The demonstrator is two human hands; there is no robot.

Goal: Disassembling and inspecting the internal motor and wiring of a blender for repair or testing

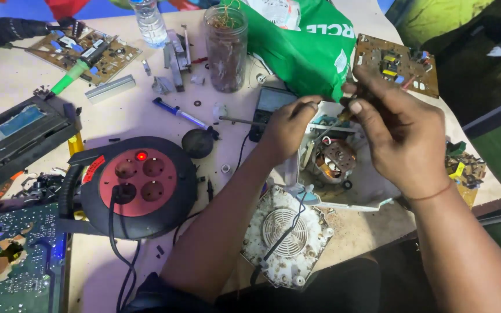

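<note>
A white appliance housing [372, 191] lies opened on the table, with a copper-wound motor [331, 161] showing inside it. My left hand [288, 124] rests on the housing's upper left edge, fingers curled against it. My right hand [398, 136] is closed around a screwdriver [333, 123] with a yellow-and-black handle; its shaft slants down-left toward the motor. The tip is hidden among the parts. A round white cover with a vent grille [285, 235] lies just in front, with a black cable across it.
A black and red cable reel with sockets [140, 185] sits to the left. A green bag [302, 49], glass jar [225, 49], plastic bottle [149, 23], several circuit boards [88, 52], a blue pen [181, 115] and a multimeter [269, 107] crowd the table.
</note>
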